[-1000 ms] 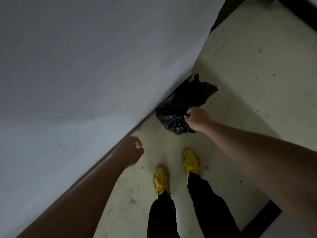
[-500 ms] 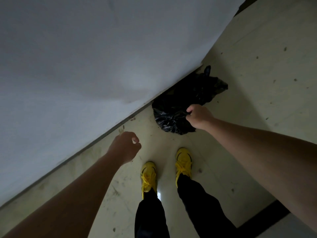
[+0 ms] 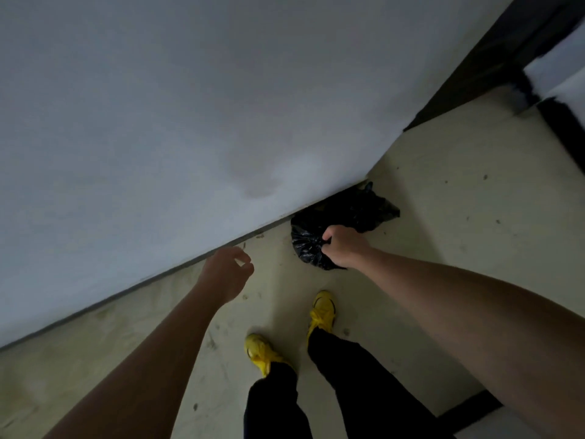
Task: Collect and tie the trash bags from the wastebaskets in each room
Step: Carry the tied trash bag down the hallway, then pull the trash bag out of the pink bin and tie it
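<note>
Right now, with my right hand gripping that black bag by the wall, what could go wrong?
The right hand pinches only a bunch of the thin black bag, so the plastic might tear or slip when lifted. The left hand hangs empty, giving no support underneath. The bag sits against the wall, so it could drag there.

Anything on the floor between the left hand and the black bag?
No. In the head view only bare, scuffed floor separates the left hand from the bag, which the right hand grips.
</note>
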### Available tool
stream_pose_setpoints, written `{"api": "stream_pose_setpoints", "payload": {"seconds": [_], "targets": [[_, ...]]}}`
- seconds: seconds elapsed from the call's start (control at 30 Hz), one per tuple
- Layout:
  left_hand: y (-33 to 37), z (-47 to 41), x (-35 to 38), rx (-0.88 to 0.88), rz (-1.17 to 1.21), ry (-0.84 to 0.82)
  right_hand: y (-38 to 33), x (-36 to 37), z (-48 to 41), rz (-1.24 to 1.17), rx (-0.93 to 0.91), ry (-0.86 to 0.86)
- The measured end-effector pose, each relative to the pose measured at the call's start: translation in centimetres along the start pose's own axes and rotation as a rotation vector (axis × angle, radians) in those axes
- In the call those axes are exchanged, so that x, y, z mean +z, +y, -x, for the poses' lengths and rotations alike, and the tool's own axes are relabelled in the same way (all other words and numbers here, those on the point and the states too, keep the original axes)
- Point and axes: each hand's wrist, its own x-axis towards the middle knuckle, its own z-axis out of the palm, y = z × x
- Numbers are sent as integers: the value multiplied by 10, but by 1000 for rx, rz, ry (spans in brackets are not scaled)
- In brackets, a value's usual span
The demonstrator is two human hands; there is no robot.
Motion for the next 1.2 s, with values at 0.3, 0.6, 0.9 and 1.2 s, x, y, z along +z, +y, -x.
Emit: {"api": "stream_pose_setpoints", "payload": {"seconds": [0.3,0.6,0.9,1.2], "targets": [[-63,156,-31,-68,200,121,-90,-15,140,386,-205,-84],[-351,423,-65,-364,414,465,-312,155,330,763,-656,-58],[-548,620,-56,-625,644,767,-478,350,520,983,-1118,-180],[-717,722,-25,-852,879,886,-618,570,628,1193,-1355,-276]]}}
